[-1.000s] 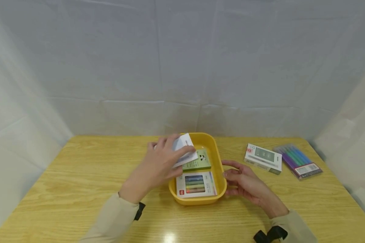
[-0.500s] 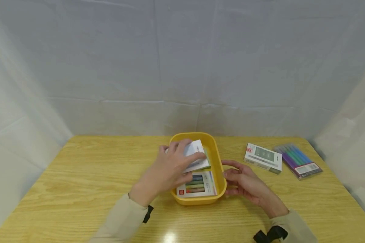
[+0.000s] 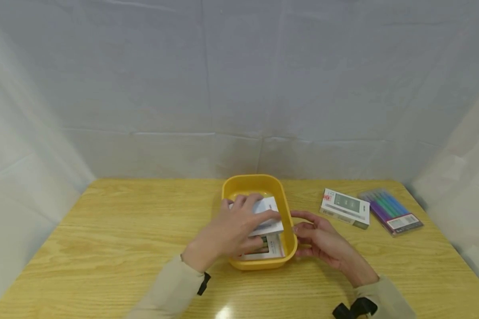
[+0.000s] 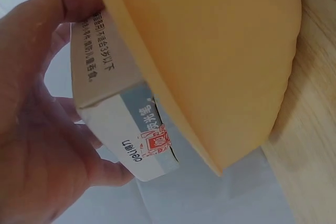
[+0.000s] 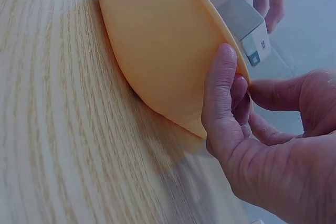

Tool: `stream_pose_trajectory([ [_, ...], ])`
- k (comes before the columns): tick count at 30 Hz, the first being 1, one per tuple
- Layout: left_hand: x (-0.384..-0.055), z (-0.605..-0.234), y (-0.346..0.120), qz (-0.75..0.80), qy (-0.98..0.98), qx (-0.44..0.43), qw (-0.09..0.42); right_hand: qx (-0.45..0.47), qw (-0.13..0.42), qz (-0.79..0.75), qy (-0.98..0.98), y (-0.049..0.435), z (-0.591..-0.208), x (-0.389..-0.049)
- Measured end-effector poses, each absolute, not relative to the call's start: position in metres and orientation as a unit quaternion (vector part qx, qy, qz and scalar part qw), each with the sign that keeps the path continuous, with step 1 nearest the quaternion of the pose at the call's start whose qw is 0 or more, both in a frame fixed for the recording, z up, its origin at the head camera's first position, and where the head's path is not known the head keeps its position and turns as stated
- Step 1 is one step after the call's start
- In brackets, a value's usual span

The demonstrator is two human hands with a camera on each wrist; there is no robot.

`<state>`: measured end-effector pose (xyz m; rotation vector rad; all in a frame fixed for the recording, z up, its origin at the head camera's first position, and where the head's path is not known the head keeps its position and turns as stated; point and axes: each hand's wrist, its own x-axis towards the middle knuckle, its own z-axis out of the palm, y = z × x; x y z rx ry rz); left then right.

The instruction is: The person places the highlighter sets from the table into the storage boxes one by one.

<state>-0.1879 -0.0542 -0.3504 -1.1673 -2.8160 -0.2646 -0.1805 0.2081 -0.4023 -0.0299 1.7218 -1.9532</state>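
Observation:
My left hand (image 3: 229, 230) grips a white pen box (image 3: 268, 227) from above, fingers on one side and thumb on the other. This box is tilted over the inside of a yellow plastic basket (image 3: 259, 265); in the left wrist view the printed pen box (image 4: 107, 124) stands up past the basket's rim. Beneath it, partly covered, lies a windowed white box (image 3: 277, 248) of coloured sticks. My right hand (image 3: 323, 241) pinches the basket's right rim; in the right wrist view its thumb (image 5: 275, 94) is on one side of the rim and its fingers on the other.
Right of the basket, a white and grey-green box (image 3: 345, 208) lies flat on the wooden table (image 3: 143, 221). Beside it is a clear pack of coloured pens (image 3: 391, 212). A pale sheet (image 3: 239, 88) hangs behind the table and along both sides.
My left hand has moved the white pen box rightward, toward me and lower into the basket, over the green box, which is now hidden. The right hand and basket stay put.

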Motion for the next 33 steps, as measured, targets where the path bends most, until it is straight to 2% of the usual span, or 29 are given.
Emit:
stream_pose_trajectory([
  [17,-0.193,-0.368,-0.047,-0.101,-0.922,-0.369,-0.057,-0.011,0.269,-0.726,0.633,0.209,-0.404,-0.181],
  [33,-0.195,-0.377,-0.043,-0.100,-0.923,-0.361,-0.090,-0.008,0.265,-0.727,0.633,0.208,-0.405,-0.181],
])
